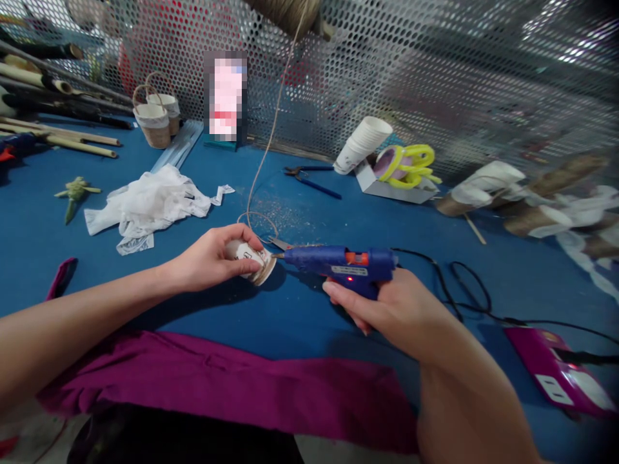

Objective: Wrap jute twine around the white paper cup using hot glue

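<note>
Jute twine (271,135) is hanging down from a spool (285,13) at the far edge and looping on the blue counter (300,316) just behind a paper cup (252,261). The cup is lying on its side near the middle of the counter, its base pointing right. The left hand (213,258) is wrapping its fingers and thumb around the cup. The right hand (396,303) is gripping a blue glue gun (345,263), whose nozzle is touching the cup's base rim and whose red light is glowing. A black cable (464,283) is trailing right towards a purple power strip (556,370). Crumpled white cloth (149,203) is lying to the far left, and stacked cups (362,145) and pliers (309,179) are lying farther back.
</note>
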Available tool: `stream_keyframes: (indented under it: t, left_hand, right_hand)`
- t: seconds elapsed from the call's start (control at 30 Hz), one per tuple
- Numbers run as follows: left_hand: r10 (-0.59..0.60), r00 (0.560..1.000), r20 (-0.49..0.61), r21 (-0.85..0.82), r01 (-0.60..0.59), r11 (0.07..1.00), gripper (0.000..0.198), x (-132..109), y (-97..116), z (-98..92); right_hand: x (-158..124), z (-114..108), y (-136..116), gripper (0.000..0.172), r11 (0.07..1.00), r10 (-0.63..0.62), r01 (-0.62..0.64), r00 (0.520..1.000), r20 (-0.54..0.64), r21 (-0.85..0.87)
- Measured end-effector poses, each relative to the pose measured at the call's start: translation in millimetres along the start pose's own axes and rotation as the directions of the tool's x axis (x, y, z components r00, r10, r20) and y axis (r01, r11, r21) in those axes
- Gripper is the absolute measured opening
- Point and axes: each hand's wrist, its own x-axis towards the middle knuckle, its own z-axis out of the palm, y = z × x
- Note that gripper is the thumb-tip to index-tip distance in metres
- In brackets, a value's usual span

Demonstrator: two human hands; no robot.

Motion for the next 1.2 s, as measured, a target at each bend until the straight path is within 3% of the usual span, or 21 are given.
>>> stream_keyframes:
  t: [0.33, 0.53, 0.73, 0.97, 1.2]
  left_hand:
    - [-0.006, 1.000, -0.002, -0.004, 0.006, 1.000, 0.023, -0.1, 1.0, -0.2]
    - [-0.003, 1.000, 0.012, -0.048, 0.003, 0.999, 0.023, 0.4, 0.2, -0.5]
    - [0.010, 1.000, 0.001, -0.025, -0.010, 1.000, 0.022, 0.2, -0.5, -0.1]
    - [0.017, 1.000, 0.015, -0.020, -0.016, 1.000, 0.024, -0.2, -0.9, -0.2]
    - [0.024, 1.000, 0.010, -0.009, -0.024, 1.000, 0.024, 0.0, -2.4, -0.4]
  right_hand:
    - [-1.8, 0.5, 0.5, 0.030, 1.000, -0.017, 0.017, 1.000, 0.012, -0.008]
    - [-4.7, 1.8, -2.5, 0.033, 0.997, 0.063, -0.062, 0.998, 0.022, -0.036]
    - [-2.7, 0.9, -2.3, 0.032, 0.999, 0.006, -0.007, 1.000, -0.006, -0.041]
    - [-5.9, 1.2, -2.3, 0.035, 0.997, 0.065, -0.064, 0.998, 0.018, -0.032]
    - [-5.9, 0.7, -5.0, 0.035, 0.997, 0.026, -0.028, 0.999, -0.019, -0.070]
